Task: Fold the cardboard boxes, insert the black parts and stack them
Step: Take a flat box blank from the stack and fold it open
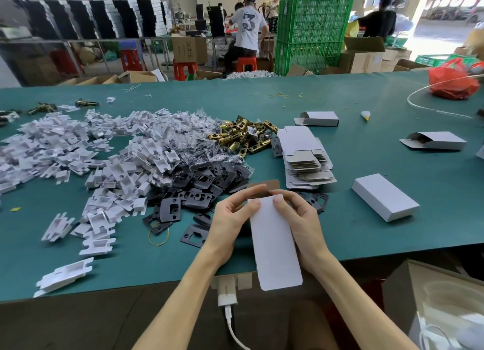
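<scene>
- Box [275, 245], white face toward you, is held on end at the near edge of the table [340, 100], with its rounded lower end hanging past that edge.
- Your left hand [230, 218] pinches the box near its upper left corner, thumb on the white face and fingers curled behind.
- Your right hand [298, 218] grips the upper right side the same way, thumb on the face and fingers wrapped behind; a brown flap [264, 186] shows above both thumbs.
- Black plates [204, 182] lie heaped just beyond your left hand. Loose ones spread toward the box, and a few show behind your right hand.
- White inserts [78, 150] sprawl over the left half of the table and merge with the plates and a drift of clear bags [199, 129].
- Brass latches [246, 137] are piled behind the plates, touching a stack of flat boxes [303, 155] that stands straight beyond your hands.
- A closed box [385, 197] lies to the right of your right hand, apart from it. Farther back lie two open boxes, one [318, 118] behind the stack and one [434, 140] toward the right edge.
- A yellow band [158, 235] lies among the nearest plates, and a red bag [454, 81] sits at the far right.
- A charger [227, 290] with a white cable hangs at the table's front edge between your forearms.
- Beyond the table, workers [247, 27] stand beside stacked green crates [311, 30].
</scene>
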Action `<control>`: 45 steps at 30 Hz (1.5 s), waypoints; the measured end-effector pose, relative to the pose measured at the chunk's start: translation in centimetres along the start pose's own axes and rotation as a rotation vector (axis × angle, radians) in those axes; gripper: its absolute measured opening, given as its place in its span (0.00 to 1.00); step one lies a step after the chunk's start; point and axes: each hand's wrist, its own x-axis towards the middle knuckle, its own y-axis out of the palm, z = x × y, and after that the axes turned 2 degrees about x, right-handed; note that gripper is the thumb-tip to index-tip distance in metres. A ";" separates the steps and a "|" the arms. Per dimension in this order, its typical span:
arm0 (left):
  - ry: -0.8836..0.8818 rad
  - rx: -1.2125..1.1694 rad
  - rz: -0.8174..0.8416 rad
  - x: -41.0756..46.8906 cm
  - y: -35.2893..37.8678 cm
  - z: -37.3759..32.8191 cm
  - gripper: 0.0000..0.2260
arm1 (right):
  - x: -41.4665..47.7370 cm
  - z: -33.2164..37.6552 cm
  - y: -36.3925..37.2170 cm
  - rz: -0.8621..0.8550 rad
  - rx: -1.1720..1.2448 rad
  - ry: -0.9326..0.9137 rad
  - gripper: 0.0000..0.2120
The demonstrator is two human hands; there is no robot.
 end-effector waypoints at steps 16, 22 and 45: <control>0.069 -0.158 -0.676 1.2 -1.7 0.9 0.03 | 0.6 -0.5 0.1 0.068 -0.070 0.063 0.22; 0.110 -0.056 -0.512 0.7 -0.5 0.5 0.17 | 0.9 0.1 -0.4 -0.177 0.388 0.080 0.17; 0.087 -0.084 -0.336 0.4 -0.4 -0.1 0.17 | 0.6 -0.3 0.3 -0.248 0.205 -0.032 0.21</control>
